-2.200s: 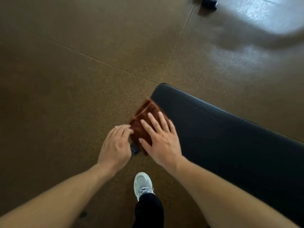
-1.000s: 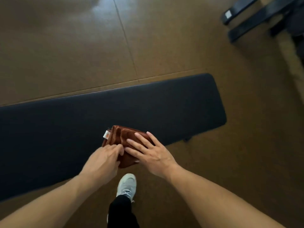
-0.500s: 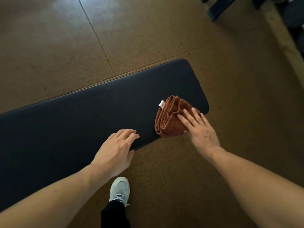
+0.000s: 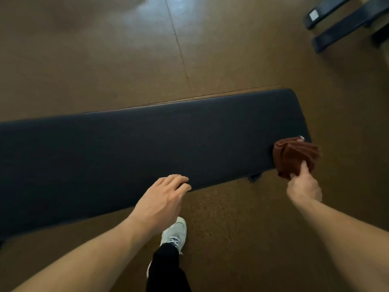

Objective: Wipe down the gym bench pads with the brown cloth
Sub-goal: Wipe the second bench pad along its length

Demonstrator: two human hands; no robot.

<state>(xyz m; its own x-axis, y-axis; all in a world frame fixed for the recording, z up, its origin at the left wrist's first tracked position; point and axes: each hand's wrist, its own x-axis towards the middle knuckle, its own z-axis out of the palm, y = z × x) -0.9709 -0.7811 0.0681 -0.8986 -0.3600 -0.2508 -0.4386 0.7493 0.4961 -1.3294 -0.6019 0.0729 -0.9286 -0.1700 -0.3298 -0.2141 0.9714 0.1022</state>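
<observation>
A long black bench pad (image 4: 134, 148) runs across the view from the left edge to the right. The brown cloth (image 4: 294, 157), bunched up with a small white tag, hangs over the pad's near right corner. My right hand (image 4: 303, 186) pinches the cloth from below, fingers curled into its lower folds. My left hand (image 4: 162, 199) rests on the pad's near edge around the middle, its fingers relaxed and holding nothing.
Brown speckled rubber floor (image 4: 105, 60) with seams surrounds the bench. Black feet of other gym equipment (image 4: 336, 22) stand at the top right. My white shoe (image 4: 174, 232) and dark trouser leg are on the floor just in front of the bench.
My right hand slid the cloth to the pad's right corner and went from pressing flat to pinching it. The left hand stays on the near edge.
</observation>
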